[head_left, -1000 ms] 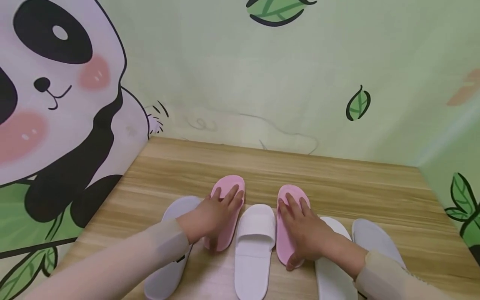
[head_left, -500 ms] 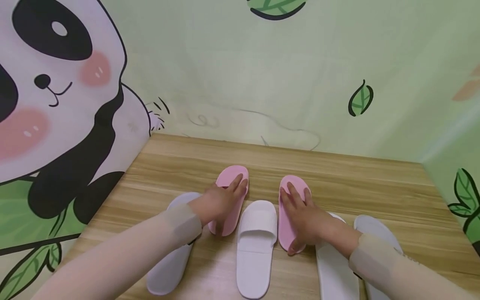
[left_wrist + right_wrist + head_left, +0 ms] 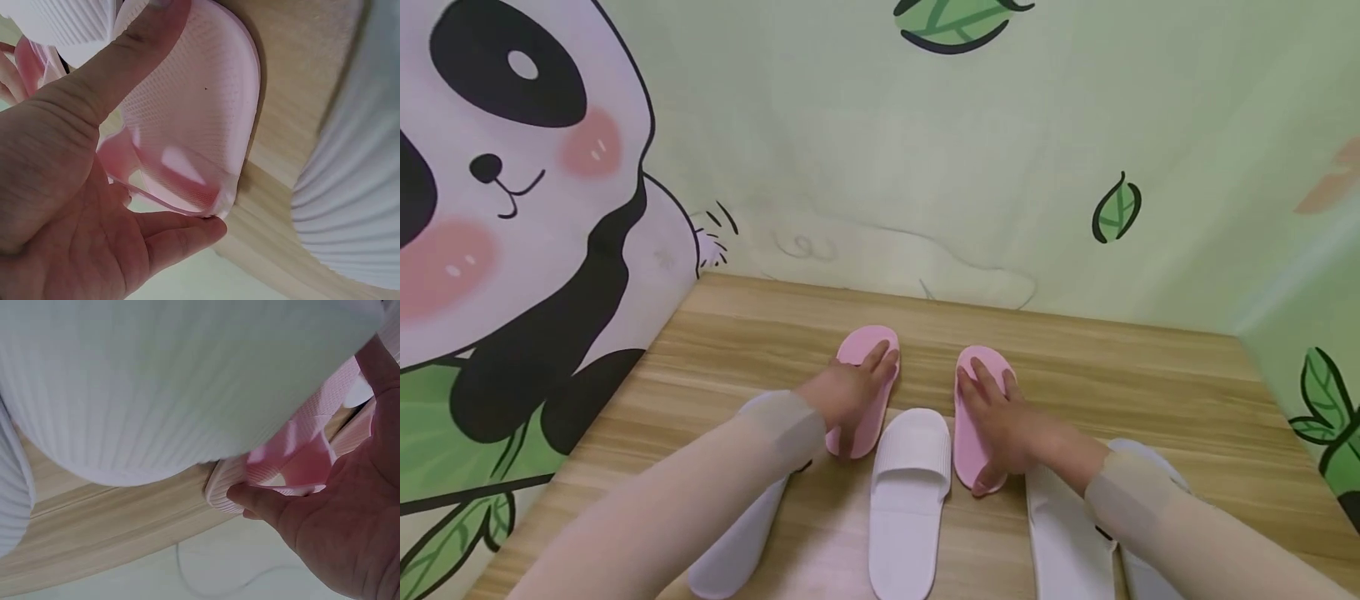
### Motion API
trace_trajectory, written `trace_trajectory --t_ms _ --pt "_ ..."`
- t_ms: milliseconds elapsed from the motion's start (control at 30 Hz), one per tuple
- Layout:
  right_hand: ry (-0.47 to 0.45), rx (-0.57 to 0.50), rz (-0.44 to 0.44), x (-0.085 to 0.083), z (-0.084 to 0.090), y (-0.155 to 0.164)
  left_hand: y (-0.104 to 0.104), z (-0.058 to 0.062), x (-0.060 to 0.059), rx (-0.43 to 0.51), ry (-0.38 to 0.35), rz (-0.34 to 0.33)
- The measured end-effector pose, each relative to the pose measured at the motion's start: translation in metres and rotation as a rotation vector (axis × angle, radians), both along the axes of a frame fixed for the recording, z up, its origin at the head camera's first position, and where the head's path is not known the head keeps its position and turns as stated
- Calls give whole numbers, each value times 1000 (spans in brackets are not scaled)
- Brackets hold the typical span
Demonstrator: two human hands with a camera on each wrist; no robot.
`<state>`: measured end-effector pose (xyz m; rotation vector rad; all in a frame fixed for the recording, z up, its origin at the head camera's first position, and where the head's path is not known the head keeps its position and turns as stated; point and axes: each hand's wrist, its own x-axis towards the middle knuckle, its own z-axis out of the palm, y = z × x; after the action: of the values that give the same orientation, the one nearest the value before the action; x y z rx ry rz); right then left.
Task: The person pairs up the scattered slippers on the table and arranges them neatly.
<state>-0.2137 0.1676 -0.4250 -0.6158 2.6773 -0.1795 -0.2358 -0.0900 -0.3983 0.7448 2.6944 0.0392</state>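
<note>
My left hand [image 3: 848, 392] lies over the left pink slipper [image 3: 871, 425], its straight fingers on the strap and its thumb toward the heel. In the left wrist view, the thumb [image 3: 119, 72] crosses the textured sole and the little finger touches a strap corner. My right hand [image 3: 1003, 425] rests likewise on the right pink slipper [image 3: 967, 450], fingers spread forward, thumb at the heel end. The right wrist view shows a fingertip at that slipper's pink strap [image 3: 294, 450]. Both slippers lie flat with toes toward the wall; the hands hide much of their straps.
A white slipper [image 3: 904, 533] lies between the pink ones; another white slipper [image 3: 1071, 546] sits under my right forearm. Grey-white slippers lie at far left [image 3: 737, 542] and far right [image 3: 1142, 575], partly behind sleeves. The wood-look floor [image 3: 1075, 358] ends at a painted wall [image 3: 865, 150].
Both pink slippers have slid forward toward the wall under my hands, ahead of the white slipper between them. The white and grey slippers stay put; the head view shifted slightly and came back.
</note>
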Motion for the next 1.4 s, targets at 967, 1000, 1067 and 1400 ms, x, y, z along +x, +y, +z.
trace_trajectory --t_ms 967,1000,1067,1400 --pt "-12 -46 -3 -50 -3 8 17 -5 -51 7 -83 156" --pt "-13 -45 -5 -52 -3 8 17 -6 -52 10 -81 157" --pt "-16 -41 -7 -54 -4 9 18 -6 -55 15 -79 160" --pt "-4 -41 11 -64 -4 8 23 -9 -62 40 -67 144"
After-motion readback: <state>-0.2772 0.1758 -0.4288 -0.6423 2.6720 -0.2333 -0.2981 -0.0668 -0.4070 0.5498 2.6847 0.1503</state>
